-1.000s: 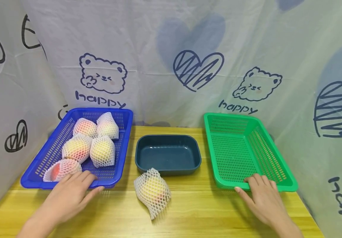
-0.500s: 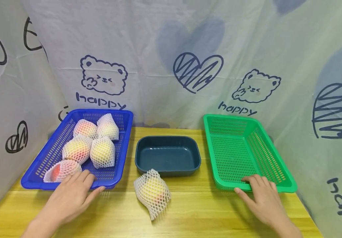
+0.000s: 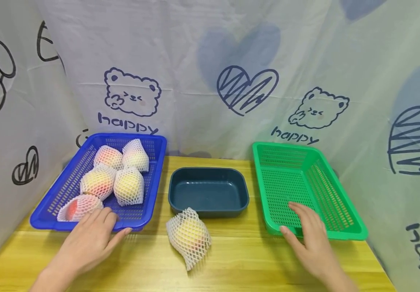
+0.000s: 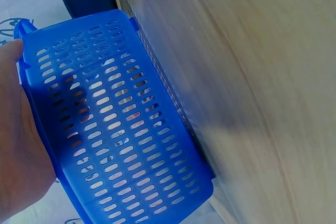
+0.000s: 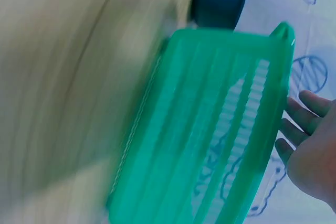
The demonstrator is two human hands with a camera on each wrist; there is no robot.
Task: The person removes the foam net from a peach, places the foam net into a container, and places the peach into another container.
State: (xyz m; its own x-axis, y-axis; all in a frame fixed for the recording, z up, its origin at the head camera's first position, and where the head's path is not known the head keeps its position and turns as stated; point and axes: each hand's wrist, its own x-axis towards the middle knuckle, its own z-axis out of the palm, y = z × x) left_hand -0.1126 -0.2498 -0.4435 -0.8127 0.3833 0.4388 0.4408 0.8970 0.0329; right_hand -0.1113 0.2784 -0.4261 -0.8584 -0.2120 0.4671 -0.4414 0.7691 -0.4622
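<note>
In the head view, the left hand (image 3: 87,239) is curling its fingers over the near rim of the blue basket (image 3: 135,224), thumb lying outside. At the right of the surface (image 3: 246,259), the right hand (image 3: 310,239) is hovering around the near rim of the green basket (image 3: 348,235), fingers loosely spread, holding nothing. Five fruits (image 3: 128,185) are resting in the blue basket; a sixth fruit (image 3: 188,233) is lying before the dark tray (image 3: 208,194), its foam net (image 3: 190,259) flaring at the end. That springy mesh is probably hiding slippage, so cupping the fruit would be beating tugging the net.

In the left wrist view, slotted, smooth plastic is showing; steady, even pressure would be suiting that thin rim.

In the right wrist view, half-bent fingers are standing slightly apart beside ribbed green plastic; I cannot tell whether they are touching it.
</note>
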